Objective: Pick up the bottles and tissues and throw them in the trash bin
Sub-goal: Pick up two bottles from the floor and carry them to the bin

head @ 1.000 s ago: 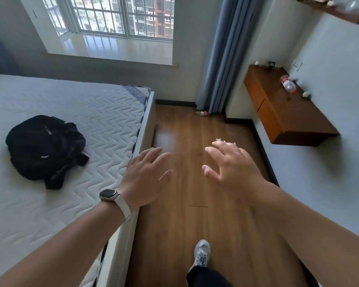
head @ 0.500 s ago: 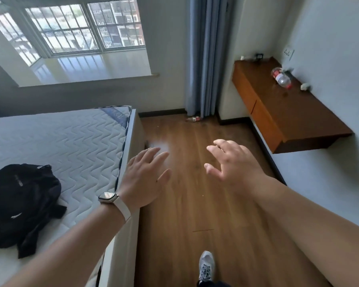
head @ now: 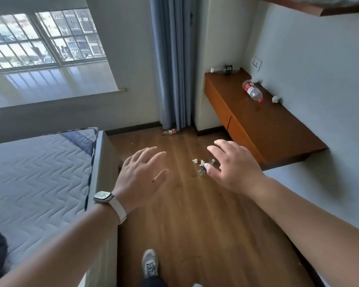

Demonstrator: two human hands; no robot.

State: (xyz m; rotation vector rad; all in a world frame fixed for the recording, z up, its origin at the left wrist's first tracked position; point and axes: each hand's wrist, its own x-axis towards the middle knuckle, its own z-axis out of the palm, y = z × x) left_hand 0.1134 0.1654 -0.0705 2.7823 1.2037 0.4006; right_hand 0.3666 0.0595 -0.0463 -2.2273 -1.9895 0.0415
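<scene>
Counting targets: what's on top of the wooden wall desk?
A red-labelled bottle lying on its side, a crumpled tissue by the wall, a small dark object and a white item at the far end. Drawer insides hidden.

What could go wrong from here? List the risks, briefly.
1. The bottle on the desk lies on its side; a nudge might roll it off the edge.
2. The second bottle sits at the foot of the curtain and could be overlooked.
3. The tissue scraps on the floor are small and scattered; the right hand, open beside them, may leave some behind.
</scene>
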